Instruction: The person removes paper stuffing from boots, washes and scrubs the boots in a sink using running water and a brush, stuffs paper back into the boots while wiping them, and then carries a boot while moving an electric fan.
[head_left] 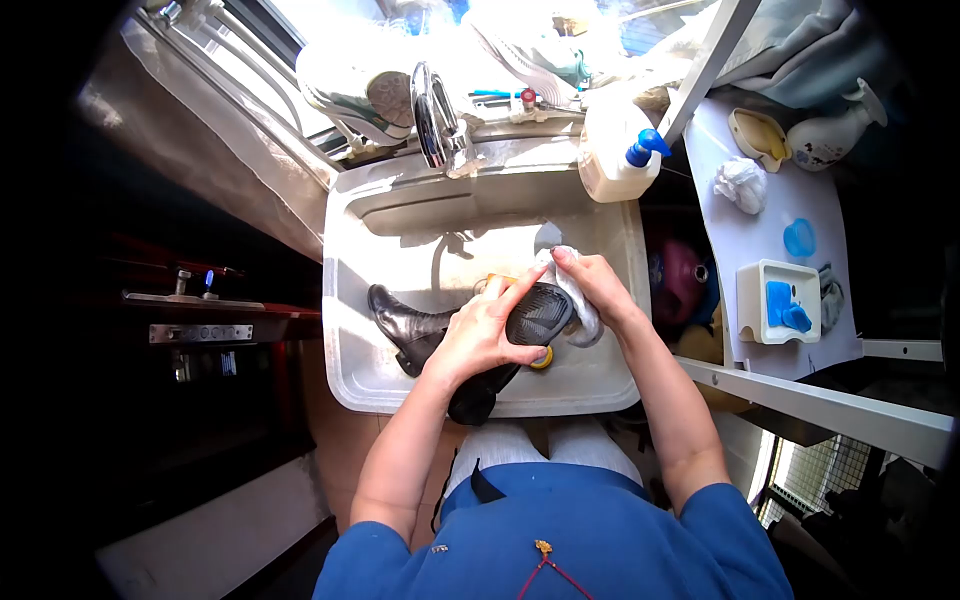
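My left hand (473, 335) is wrapped round a black boot (538, 316), its ridged sole turned up toward me. In my right hand (598, 288) is a bunched white cloth (584, 322), pressed near the toe edge of that sole. A small yellow round thing (543, 358) shows by my left thumb; its kind is unclear. Left of my left hand, a second black boot (410, 325) lies on its side in the white sink (345, 375). My left hand and forearm hide part of both boots.
A chrome faucet (436, 120) rises behind the sink. At the back right corner stands a pump bottle (612, 160) with a blue top. A white shelf (730, 230) on the right bears a crumpled white cloth (741, 184), a blue lid (799, 238) and a soap dish (750, 300).
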